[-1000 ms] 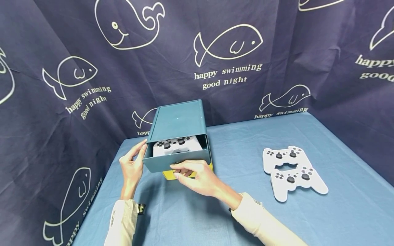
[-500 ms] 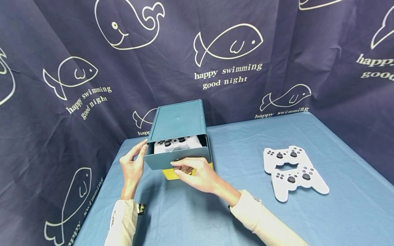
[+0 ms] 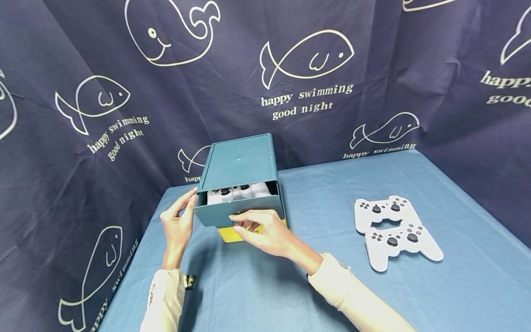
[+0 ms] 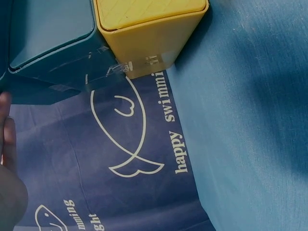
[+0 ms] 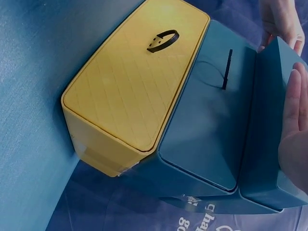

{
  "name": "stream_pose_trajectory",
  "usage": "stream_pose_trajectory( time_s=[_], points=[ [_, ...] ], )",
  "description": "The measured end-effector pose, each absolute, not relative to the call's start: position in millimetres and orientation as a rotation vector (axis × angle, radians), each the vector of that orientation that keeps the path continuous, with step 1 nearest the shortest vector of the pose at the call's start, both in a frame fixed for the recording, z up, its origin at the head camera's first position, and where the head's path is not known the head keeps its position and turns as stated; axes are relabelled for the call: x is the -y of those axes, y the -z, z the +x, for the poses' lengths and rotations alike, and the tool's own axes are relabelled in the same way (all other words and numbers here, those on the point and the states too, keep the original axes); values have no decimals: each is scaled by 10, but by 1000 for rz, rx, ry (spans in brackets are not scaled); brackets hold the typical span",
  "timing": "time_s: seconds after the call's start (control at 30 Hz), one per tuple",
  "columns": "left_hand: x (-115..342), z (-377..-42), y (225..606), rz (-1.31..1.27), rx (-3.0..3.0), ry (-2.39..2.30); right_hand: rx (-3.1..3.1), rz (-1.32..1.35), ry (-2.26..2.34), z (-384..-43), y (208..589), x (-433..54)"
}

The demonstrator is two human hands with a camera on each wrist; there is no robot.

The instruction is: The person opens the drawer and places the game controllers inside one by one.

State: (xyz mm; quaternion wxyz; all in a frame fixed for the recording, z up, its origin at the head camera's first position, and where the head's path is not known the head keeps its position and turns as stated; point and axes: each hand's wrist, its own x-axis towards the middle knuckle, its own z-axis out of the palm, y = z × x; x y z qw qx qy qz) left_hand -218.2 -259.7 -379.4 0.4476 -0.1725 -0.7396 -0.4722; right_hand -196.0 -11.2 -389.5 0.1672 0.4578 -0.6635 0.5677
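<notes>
A small drawer cabinet [image 3: 240, 161] stands at the back of the table, its teal top drawer [image 3: 207, 214] partly pulled out. Inside that drawer lies a white game controller [image 3: 257, 190], half hidden by the drawer front and the cabinet top. My right hand [image 3: 265, 233] is at the middle of the drawer front, thumb and fingers bent around the handle, which they mostly cover. My left hand [image 3: 177, 226] touches the cabinet's left front edge with its fingertips. Below, the right wrist view has a shut teal drawer [image 5: 202, 125] and a shut yellow drawer [image 5: 130, 82] with a black loop handle [image 5: 166, 41].
Two flat white controller shapes [image 3: 402, 246], one overlapping the other, lie to the right on the blue cloth [image 3: 323, 216]. A dark blue curtain [image 3: 315, 138] printed with fish hangs right behind the cabinet and along both sides.
The top drawer has slid a little further into the cabinet, along with my right hand, and less of the controller shows. My left hand has stayed at the cabinet's edge.
</notes>
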Motion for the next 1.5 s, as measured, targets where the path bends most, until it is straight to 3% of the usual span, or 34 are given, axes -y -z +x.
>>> stream_pose_trajectory(
  time_s=[0.9, 1.5],
  points=[
    [2486, -2021, 3665, -434, 1816, 1188, 1883, 1312, -1620, -2115, 3896, 126],
    [2670, -2204, 3855, -450, 1841, 1203, 1934, 1258, -1698, -2191, 3879, 119]
  ],
)
